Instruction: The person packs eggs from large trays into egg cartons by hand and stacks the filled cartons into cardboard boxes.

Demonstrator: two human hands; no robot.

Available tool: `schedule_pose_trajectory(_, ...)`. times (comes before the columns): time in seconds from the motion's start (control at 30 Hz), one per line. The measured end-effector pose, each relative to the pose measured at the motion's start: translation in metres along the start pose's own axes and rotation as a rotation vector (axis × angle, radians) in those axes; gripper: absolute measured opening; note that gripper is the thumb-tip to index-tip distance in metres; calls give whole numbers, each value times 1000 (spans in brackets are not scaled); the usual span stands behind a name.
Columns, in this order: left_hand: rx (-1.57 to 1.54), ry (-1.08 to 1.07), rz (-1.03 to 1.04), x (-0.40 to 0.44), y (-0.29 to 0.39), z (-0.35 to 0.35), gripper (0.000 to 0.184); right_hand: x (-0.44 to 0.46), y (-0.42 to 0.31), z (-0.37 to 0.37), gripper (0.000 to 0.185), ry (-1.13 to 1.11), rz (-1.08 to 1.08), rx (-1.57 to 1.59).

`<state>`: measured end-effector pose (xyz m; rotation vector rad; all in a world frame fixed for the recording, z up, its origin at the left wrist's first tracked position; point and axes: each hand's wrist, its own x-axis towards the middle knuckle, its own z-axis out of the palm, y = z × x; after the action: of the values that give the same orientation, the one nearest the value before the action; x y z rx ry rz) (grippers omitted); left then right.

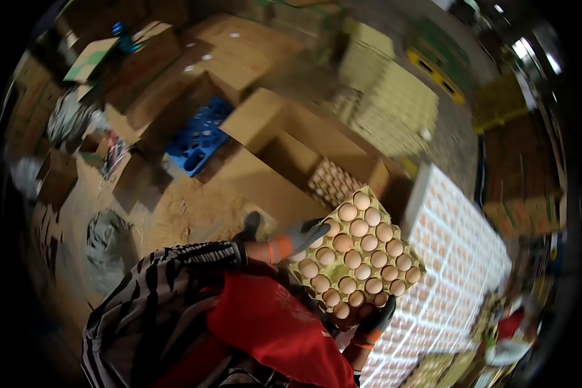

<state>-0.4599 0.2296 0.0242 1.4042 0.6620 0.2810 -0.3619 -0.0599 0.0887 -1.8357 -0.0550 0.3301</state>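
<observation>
A pulp egg tray (pixel 335 273) filled with brown eggs, with one bare cell near its lower left, is held up between both hands. My left hand (pixel 299 237), in a grey glove with an orange cuff, grips the tray's left edge, the thumb over the rim by the eggs. My right hand (pixel 378 320), gloved alike, is closed on the tray's near right edge, its underside fingers hidden. Just beyond the tray stands an open cardboard box (pixel 255 119) with more eggs (pixel 335 182) inside at its right end.
At right, a brightly lit white surface (pixel 416 197) carries rows of eggs. Stacks of empty egg trays (pixel 401 94) stand behind the box. A blue plastic tray (pixel 197 139) lies in another carton at left. A grey sack (pixel 110 246) sits on the floor.
</observation>
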Motion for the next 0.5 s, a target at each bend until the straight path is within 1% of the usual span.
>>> schedule_pose_trajectory(0.03,19,64,8,7,-6,-30,39,1,-24,43,46,-52,35,61)
schedule_pose_trajectory(0.07,113,80,24,11,7,-66,45,2,-48,85,48,-101,72,119)
schedule_pose_trajectory(0.1,75,120,-84,10,32,-94,48,10,-57,110,49,-247,-197,-138)
schedule_pose_trajectory(0.13,44,166,-153,9,51,-126,51,18,-64,134,49,-319,-537,-418)
schedule_pose_trajectory(0.17,11,203,-223,6,62,-154,54,27,-72,159,50,-319,-862,-594)
schedule_pose_trajectory(0.2,-2,275,-173,6,42,-182,61,28,-72,185,48,-366,-698,-616)
schedule_pose_trajectory(0.23,42,315,-138,1,23,-211,62,30,-64,209,46,-412,-534,-642)
schedule_pose_trajectory(0.27,84,356,-104,-5,9,-238,62,39,-57,237,39,-458,-374,-433)
schedule_pose_trajectory(0.3,125,398,-72,-13,30,-259,63,46,-57,267,33,-472,-216,-220)
schedule_pose_trajectory(0.33,-100,486,-234,-26,55,-257,63,52,-60,272,33,-548,-400,-341)
schedule_pose_trajectory(0.4,-196,545,-230,-49,63,-288,66,50,-72,313,33,-700,-517,-403)
schedule_pose_trajectory(0.43,-243,574,-222,-63,61,-297,67,51,-70,331,33,-705,-637,-468)
schedule_pose_trajectory(0.5,-292,705,-197,-89,47,-306,60,36,-96,372,36,-784,-115,-127)
